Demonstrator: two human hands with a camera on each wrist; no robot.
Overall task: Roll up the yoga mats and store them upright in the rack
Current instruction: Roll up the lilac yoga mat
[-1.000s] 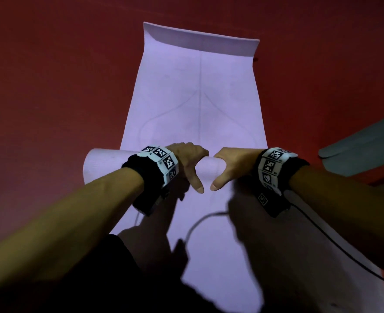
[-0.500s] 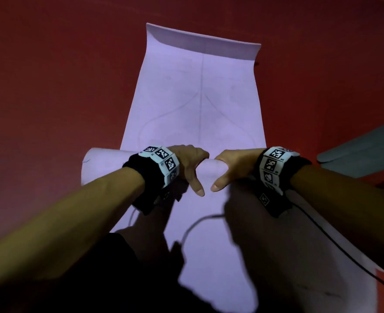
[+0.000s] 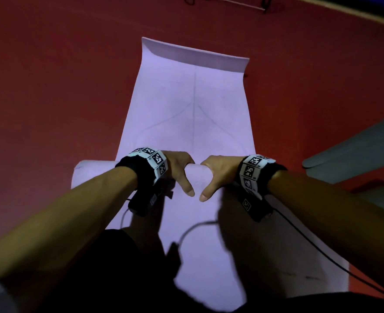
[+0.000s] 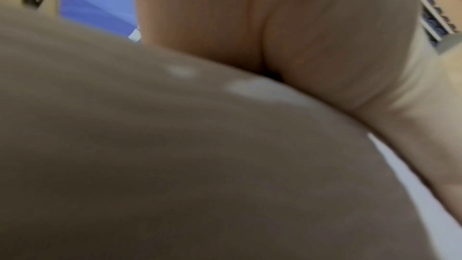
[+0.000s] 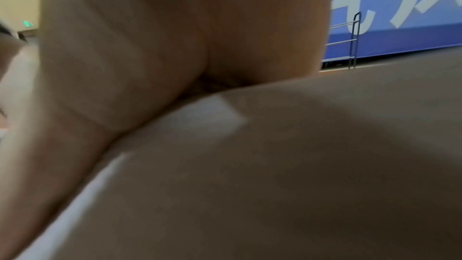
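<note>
A lilac yoga mat (image 3: 193, 105) lies lengthwise on the red floor, its far edge curled up. Its near part is wound into a roll (image 3: 197, 177) lying crosswise, with the left end (image 3: 91, 175) sticking out past my forearm. My left hand (image 3: 179, 168) and right hand (image 3: 218, 172) grip the roll side by side, fingers curled over the far side and thumbs pointing down the near side. In the wrist views the roll (image 4: 175, 165) (image 5: 300, 165) fills the frame under each palm. Behind the roll, more lilac mat stretches back toward me.
The corner of a grey mat (image 3: 356, 154) lies on the floor at the right. A black cable (image 3: 310, 240) trails from my right wrist across the mat. A metal rack (image 5: 350, 42) stands by a blue banner wall, and its base (image 3: 236, 3) shows at the far edge of the floor.
Both hands stay on the roll, which has crept slightly forward. The head view has tilted up, showing more of the far floor.
</note>
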